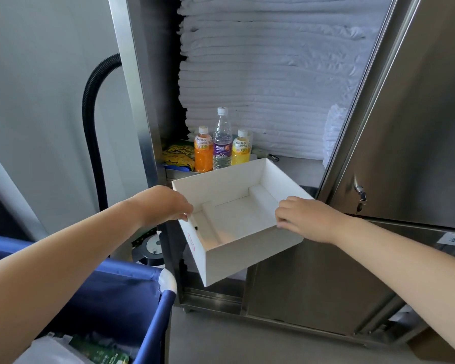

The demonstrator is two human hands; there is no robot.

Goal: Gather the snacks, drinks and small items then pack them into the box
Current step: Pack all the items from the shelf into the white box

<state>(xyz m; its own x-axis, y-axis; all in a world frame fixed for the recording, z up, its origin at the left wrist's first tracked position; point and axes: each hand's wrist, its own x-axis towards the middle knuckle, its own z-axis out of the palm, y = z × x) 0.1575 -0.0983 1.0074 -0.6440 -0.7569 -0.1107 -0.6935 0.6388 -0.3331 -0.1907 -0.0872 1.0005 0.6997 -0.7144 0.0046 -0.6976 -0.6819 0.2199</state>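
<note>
Gripping the empty white box by its 2 side rims, left hand and right hand curled over the edges, places its open top just in front of the shelf, probably for loading the 3 bottles and snack bag standing before stacked towels, the open door crowding the right.

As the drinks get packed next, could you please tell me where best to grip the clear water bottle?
Probably at its shoulder, just under the white cap, coming from above and in front. The water bottle stands upright, taller than the orange juice bottle and yellow juice bottle close on either side, so only its top is free; the box rim hides its base.
</note>
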